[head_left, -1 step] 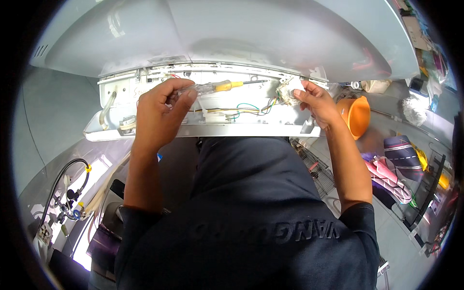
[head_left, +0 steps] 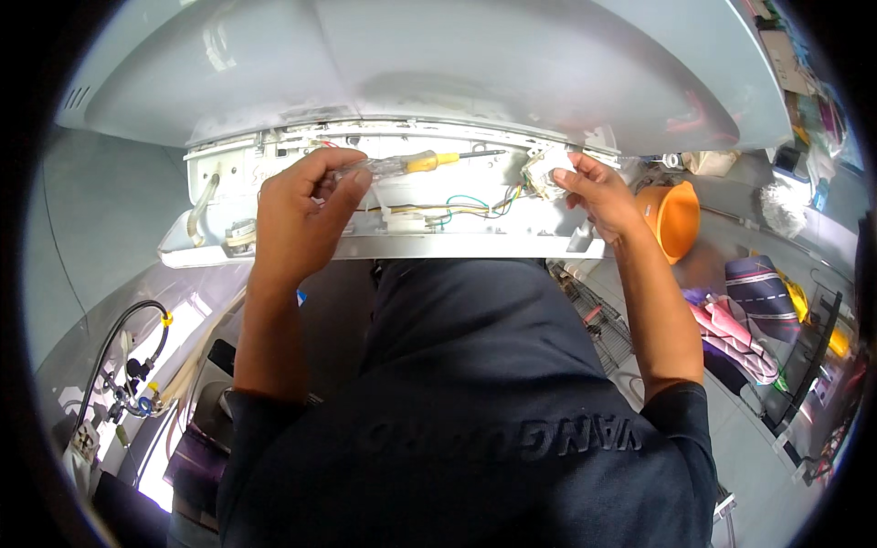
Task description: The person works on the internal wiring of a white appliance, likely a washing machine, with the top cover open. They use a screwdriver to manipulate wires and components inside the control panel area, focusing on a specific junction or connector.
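My left hand (head_left: pixel 315 205) is closed round the clear handle of a screwdriver (head_left: pixel 402 165) with a yellow collar. Its dark shaft points right, and the tip lies close to a small white component (head_left: pixel 546 172). That component is pinched between the thumb and fingers of my right hand (head_left: pixel 598 192); coloured wires (head_left: pixel 505 202) run to it from the left. Both hands are over the open front of a white appliance panel (head_left: pixel 402 248), where a white connector block (head_left: pixel 406 222) sits among the wires. Fingers partly hide the component, so its kind is unclear.
A large grey curved cover (head_left: pixel 438 64) spans the far side. An orange tub (head_left: pixel 676 222) stands right of my right wrist, with folded cloths (head_left: pixel 735 338) beyond it. A wire rack (head_left: pixel 594 315) lies below the panel; a black hose with valves (head_left: pixel 137 370) is at lower left.
The white component has tilted slightly in my right hand. My left hand and the screwdriver look still.
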Motion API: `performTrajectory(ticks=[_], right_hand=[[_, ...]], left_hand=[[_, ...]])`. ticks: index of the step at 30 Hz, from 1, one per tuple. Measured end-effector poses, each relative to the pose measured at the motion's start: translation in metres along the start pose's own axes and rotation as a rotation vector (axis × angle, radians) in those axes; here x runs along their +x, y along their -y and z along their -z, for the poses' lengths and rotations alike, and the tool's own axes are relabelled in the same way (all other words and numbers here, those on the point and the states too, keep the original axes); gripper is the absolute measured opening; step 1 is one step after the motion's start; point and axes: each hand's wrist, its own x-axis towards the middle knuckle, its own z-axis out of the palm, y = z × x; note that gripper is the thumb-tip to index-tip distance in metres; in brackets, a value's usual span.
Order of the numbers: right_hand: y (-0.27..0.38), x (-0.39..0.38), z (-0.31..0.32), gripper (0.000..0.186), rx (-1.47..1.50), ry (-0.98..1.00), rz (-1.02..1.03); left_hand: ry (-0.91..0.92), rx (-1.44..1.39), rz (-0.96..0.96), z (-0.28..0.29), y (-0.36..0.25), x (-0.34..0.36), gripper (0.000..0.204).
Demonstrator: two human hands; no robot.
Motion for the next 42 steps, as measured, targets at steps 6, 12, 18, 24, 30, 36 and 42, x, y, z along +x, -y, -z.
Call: performTrajectory(ticks=[6, 12, 18, 24, 30, 36, 42], right_hand=[[0.008, -0.001, -0.009, 0.039, -0.071, -0.081, 0.018], [0.006, -0.001, -0.009, 0.039, -0.11, -0.098, 0.055], [0.013, -0.011, -0.015, 0.037, -0.014, -0.057, 0.09], [0.013, -0.012, -0.017, 0.037, -0.033, -0.046, 0.067], [0.012, -0.01, -0.015, 0.037, -0.036, -0.041, 0.05], [0.006, -0.006, -0.013, 0.04, -0.018, -0.038, 0.064], [0.001, -0.004, -0.01, 0.042, -0.098, -0.042, 0.013]], left_hand=[[-0.011, 0.005, -0.041, -0.007, -0.022, 0.002, 0.026], [-0.001, 0.104, -0.187, -0.009, -0.043, 0.013, 0.027], [0.027, 0.087, -0.159, -0.004, -0.037, 0.016, 0.028], [-0.023, -0.001, -0.134, -0.002, -0.03, 0.016, 0.025], [0.0, 0.055, -0.19, 0.003, -0.04, 0.018, 0.026], [0.012, 0.113, -0.226, -0.002, -0.054, 0.02, 0.025], [0.092, 0.092, -0.236, -0.009, -0.065, 0.02, 0.024]])
